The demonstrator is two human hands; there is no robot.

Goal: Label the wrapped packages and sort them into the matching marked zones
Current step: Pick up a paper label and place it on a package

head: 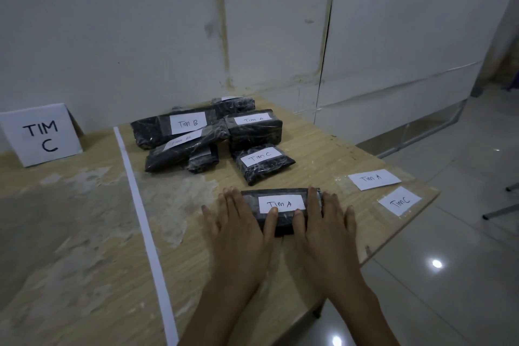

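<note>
1. We see a worn wooden table [84, 233] standing against a white wall and reaching from the near edge to the far one.
2. A long white strip [146, 233] runs from near to far across the tabletop and splits it into a left part and a right part.
3. At the far middle, right of the strip, lies a pile of black wrapped packages [207, 135]. We read "Tim B", "Tim A" and "Tim C" on their white labels.
4. At the far left stands a folded white sign [42, 135] marked "TIM C".
5. Our left hand [238, 233] lies flat with straight fingers at the left end of the near package [280, 193], and its thumb presses on the top.
6. Our right hand [328, 233] mirrors it at the right end, with the fingers straight and the thumb pressing down. Neither hand curls round the package.
7. The near package rests on the table right of the strip, between both hands and near the front edge. It carries a "TIM A" label [281, 203].
8. Two loose labels lie flat at the right edge: the "Tim A" slip [373, 179] farther off and the "Tim C" slip [400, 201] nearer.
</note>
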